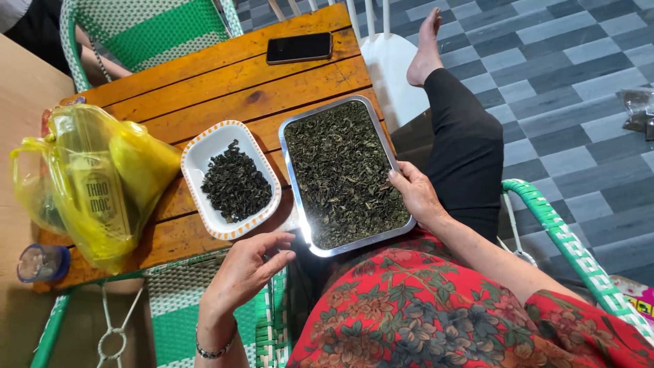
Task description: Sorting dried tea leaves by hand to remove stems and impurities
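tray (381, 140) of dried leaves: right hand (417, 194) grasps its rim; keep it level. left hand (246, 267) hovers loosely curled, holding nothing.

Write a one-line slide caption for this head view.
Right hand steadies a metal tray of dried leaves; left hand hovers near the white dish.

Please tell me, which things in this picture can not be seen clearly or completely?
- Head view: the contents of the yellow plastic bag are blurred by the tinted film.
- The left hand shows its back, so anything between its fingertips is hidden.
- The right hand covers part of the metal tray rim.
- The grey packet on the floor is cut off by the right edge.
- The dried leaves are too small to identify.
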